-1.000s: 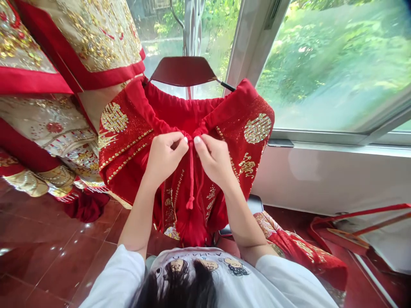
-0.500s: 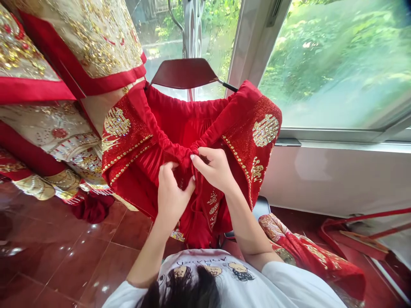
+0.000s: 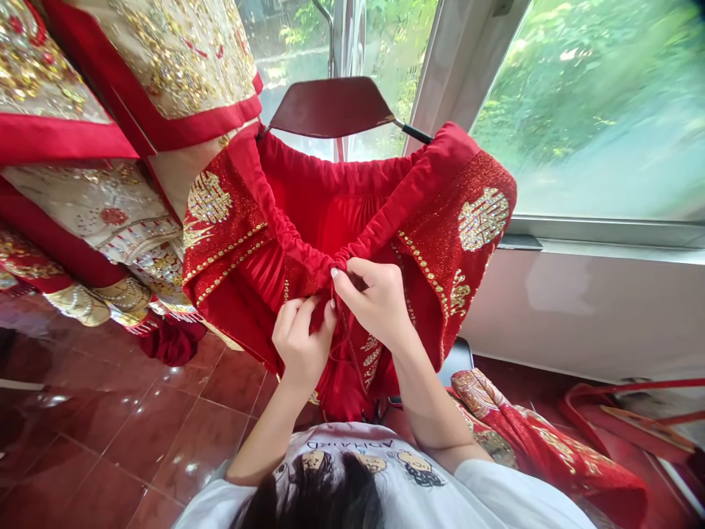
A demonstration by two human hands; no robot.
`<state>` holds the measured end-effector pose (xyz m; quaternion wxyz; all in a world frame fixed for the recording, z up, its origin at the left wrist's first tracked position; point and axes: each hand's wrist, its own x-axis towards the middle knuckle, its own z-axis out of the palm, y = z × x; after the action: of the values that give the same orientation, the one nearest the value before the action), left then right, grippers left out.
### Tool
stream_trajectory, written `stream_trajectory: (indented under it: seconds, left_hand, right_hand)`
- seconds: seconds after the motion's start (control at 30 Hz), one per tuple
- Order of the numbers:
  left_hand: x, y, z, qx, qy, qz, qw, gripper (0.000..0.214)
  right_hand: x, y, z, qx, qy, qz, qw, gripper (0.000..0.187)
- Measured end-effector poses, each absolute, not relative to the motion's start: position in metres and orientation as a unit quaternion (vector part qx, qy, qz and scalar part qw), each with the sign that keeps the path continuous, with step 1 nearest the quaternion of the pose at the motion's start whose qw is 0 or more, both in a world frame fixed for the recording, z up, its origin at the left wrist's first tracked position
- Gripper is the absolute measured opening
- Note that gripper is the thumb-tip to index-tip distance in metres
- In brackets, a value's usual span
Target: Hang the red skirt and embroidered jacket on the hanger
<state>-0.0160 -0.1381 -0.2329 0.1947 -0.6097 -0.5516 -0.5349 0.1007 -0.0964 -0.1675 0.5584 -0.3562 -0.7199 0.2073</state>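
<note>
A red skirt (image 3: 264,257) with gold beading hangs by its gathered elastic waistband (image 3: 380,239) from a dark red hanger (image 3: 333,109). A thin red drawstring (image 3: 342,344) dangles at the front middle of the waistband. My right hand (image 3: 377,297) is closed there, thumb and forefinger pinching the cord right against the waistband. Slightly lower and to the left, my left hand (image 3: 302,334) is closed too, its thumb and fingertips pinched on the cord. The fingers partly cover the cord, so its exact path between them is hidden.
Beaded cream and red garments (image 3: 181,73) hang close on the left. Behind the hanger is a window (image 3: 595,110) above a pale wall (image 3: 573,301). At lower right lies a red patterned cloth (image 3: 551,433), near a red metal frame (image 3: 584,404). The floor is red tile (image 3: 181,433).
My left hand has moved slightly down, and its fingers have drawn closer together. My right hand keeps its pinch at the waistband. The skirt appears a little larger and wider in view.
</note>
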Motion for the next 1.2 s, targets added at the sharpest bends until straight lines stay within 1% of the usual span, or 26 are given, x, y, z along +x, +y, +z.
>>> stream_trajectory:
  seconds: [0.03, 0.1, 0.17, 0.2, 0.27, 0.3, 0.33, 0.37, 0.4, 0.47, 0.5, 0.53, 0.6, 0.67, 0.73, 0.83, 0.9, 1.07, 1.2]
  left_hand:
    - [-0.016, -0.139, -0.230, -0.603, -0.543, -0.551, 0.195, 0.011]
    - [-0.014, -0.139, -0.225, -0.592, -0.535, -0.582, 0.156, 0.021]
    - [-0.014, -0.137, -0.219, -0.593, -0.522, -0.612, 0.041, 0.033]
    - [-0.014, -0.135, -0.215, -0.595, -0.507, -0.623, -0.031, 0.035]
    - [-0.018, -0.131, -0.204, -0.601, -0.468, -0.630, -0.152, 0.028]
    - [-0.021, -0.129, -0.197, -0.606, -0.454, -0.629, -0.176, 0.023]
    - [-0.025, -0.128, -0.187, -0.616, -0.447, -0.628, -0.164, 0.019]
    - [-0.029, -0.128, -0.177, -0.634, -0.446, -0.621, -0.119, 0.017]
    - [-0.033, -0.128, -0.164, -0.661, -0.447, -0.600, -0.050, 0.018]
    - [-0.041, -0.128, -0.140, -0.737, -0.439, -0.509, 0.079, 0.029]
    - [-0.044, -0.128, -0.129, -0.779, -0.431, -0.442, 0.106, 0.034]
    - [-0.048, -0.126, -0.120, -0.820, -0.424, -0.372, 0.101, 0.035]
    - [-0.055, -0.121, -0.107, -0.871, -0.410, -0.266, 0.044, 0.033]
    - [-0.062, -0.114, -0.102, -0.887, -0.406, -0.219, 0.007, 0.033]
    - [-0.069, -0.108, -0.100, -0.885, -0.410, -0.220, 0.013, 0.031]
    - [-0.076, -0.102, -0.100, -0.880, -0.407, -0.241, 0.032, 0.018]
    - [-0.076, -0.101, -0.099, -0.883, -0.397, -0.248, 0.026, 0.014]
    - [-0.068, -0.095, -0.095, -0.886, -0.388, -0.248, -0.051, 0.018]
    - [-0.065, -0.088, -0.085, -0.918, -0.335, -0.194, -0.087, 0.023]
  right_hand:
    - [0.101, -0.097, -0.168, -0.356, -0.721, 0.204, 0.558, 0.040]
    - [0.102, -0.097, -0.169, -0.354, -0.726, 0.199, 0.555, 0.040]
    - [0.104, -0.097, -0.169, -0.351, -0.734, 0.196, 0.547, 0.039]
    - [0.105, -0.097, -0.169, -0.350, -0.741, 0.192, 0.540, 0.039]
    - [0.108, -0.096, -0.169, -0.347, -0.760, 0.179, 0.520, 0.038]
    - [0.110, -0.095, -0.168, -0.342, -0.772, 0.172, 0.508, 0.037]
    - [0.112, -0.094, -0.167, -0.337, -0.783, 0.165, 0.497, 0.036]
    - [0.114, -0.093, -0.166, -0.330, -0.793, 0.160, 0.487, 0.035]
    - [0.116, -0.091, -0.166, -0.323, -0.801, 0.158, 0.479, 0.034]
    - [0.119, -0.090, -0.164, -0.314, -0.811, 0.159, 0.468, 0.031]
    - [0.120, -0.089, -0.164, -0.309, -0.813, 0.162, 0.466, 0.029]
    - [0.121, -0.089, -0.164, -0.306, -0.813, 0.166, 0.466, 0.028]
    - [0.122, -0.088, -0.165, -0.302, -0.811, 0.175, 0.469, 0.027]
    - [0.123, -0.087, -0.167, -0.302, -0.808, 0.180, 0.474, 0.027]
    - [0.124, -0.086, -0.169, -0.303, -0.806, 0.182, 0.475, 0.028]
    - [0.124, -0.083, -0.172, -0.298, -0.802, 0.183, 0.483, 0.032]
    - [0.124, -0.081, -0.175, -0.292, -0.795, 0.186, 0.498, 0.035]
    - [0.123, -0.082, -0.174, -0.267, -0.785, 0.211, 0.517, 0.040]
    - [0.125, -0.082, -0.168, -0.221, -0.798, 0.225, 0.513, 0.038]
